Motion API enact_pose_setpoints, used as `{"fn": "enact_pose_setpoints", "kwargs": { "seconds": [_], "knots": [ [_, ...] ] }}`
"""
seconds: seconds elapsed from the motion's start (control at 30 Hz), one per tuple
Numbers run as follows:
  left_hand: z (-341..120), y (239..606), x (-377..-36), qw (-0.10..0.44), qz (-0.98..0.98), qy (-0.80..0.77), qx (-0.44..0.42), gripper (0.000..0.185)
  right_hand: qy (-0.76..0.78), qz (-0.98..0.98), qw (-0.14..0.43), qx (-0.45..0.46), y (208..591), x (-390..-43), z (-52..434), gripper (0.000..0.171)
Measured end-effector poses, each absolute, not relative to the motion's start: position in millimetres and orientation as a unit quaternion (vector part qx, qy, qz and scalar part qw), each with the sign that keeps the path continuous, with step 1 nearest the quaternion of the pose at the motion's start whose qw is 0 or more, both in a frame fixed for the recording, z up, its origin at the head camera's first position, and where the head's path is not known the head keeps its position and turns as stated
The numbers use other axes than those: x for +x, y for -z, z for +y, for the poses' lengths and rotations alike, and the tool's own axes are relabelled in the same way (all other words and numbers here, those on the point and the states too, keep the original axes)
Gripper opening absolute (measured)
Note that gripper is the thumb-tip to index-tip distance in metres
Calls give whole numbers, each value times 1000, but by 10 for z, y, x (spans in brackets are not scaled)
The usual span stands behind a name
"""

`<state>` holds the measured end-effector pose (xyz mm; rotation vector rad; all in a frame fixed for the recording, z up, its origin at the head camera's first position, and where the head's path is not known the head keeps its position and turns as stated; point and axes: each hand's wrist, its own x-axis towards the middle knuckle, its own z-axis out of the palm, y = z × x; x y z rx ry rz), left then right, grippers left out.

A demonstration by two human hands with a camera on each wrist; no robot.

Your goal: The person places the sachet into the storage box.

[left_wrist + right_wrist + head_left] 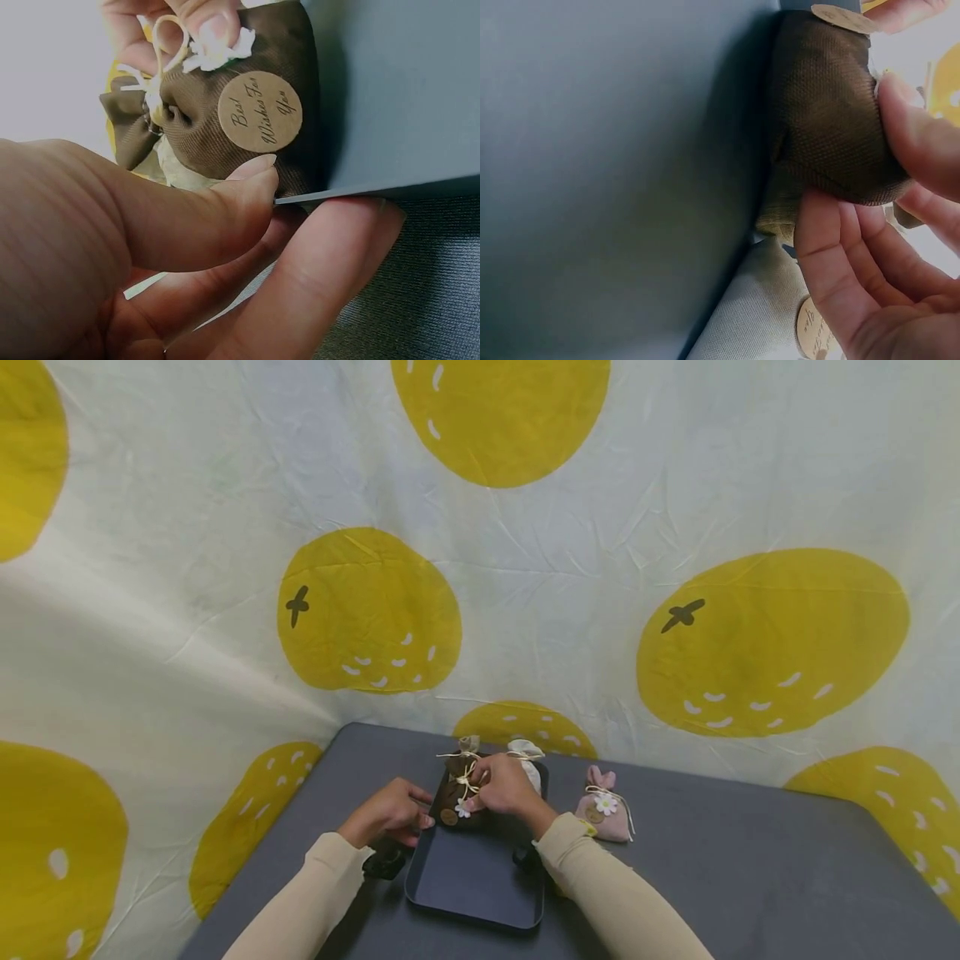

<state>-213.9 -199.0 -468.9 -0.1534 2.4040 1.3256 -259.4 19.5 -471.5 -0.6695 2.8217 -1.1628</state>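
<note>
A dark brown drawstring pouch [452, 800] stands in the far part of a dark tray [480, 878]. My right hand [506, 787] holds this pouch, thumb by the white flower and fingers along its side, as the right wrist view shows. Its round tag [260, 112] reads "Best Wishes For You". My left hand [392, 812] pinches the tray's left rim, thumb inside and fingers outside, close against the brown pouch. Behind it rises the beige top of another pouch [468, 743], mostly hidden. A white pouch [754, 307] sits at the tray's far right, partly covered by my right hand.
A pink pouch [604, 820] with a white flower stands on the grey table [720, 868], right of the tray. Something yellow [587, 828] shows beside my right sleeve, mostly hidden. A white cloth with yellow fruit prints [547, 635] hangs behind the table.
</note>
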Motion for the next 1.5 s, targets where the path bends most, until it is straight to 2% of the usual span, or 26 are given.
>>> {"fn": "enact_pose_setpoints", "kwargs": {
  "seconds": [0.4,0.63,1.03,1.23,1.33,1.5],
  "knots": [
    [-1950,4680,-2110,197,859,-469,-60,45,327,917,35,-227,4720,-2533,259,30],
    [-1928,4701,-2097,195,863,-462,-57,44,308,918,47,-244,4632,-2498,345,21],
    [-1962,4637,-2081,190,862,-468,-45,44,330,927,74,-164,4359,-2618,925,24],
    [-2011,4648,-2085,191,864,-463,-46,45,397,906,105,-108,4317,-2570,1319,36],
    [-2018,4664,-2088,191,865,-461,-45,45,395,909,94,-94,4305,-2516,1525,35],
    [-1984,4662,-2092,195,865,-460,-47,46,367,926,40,-75,4379,-2438,1888,23]
  ]
}}
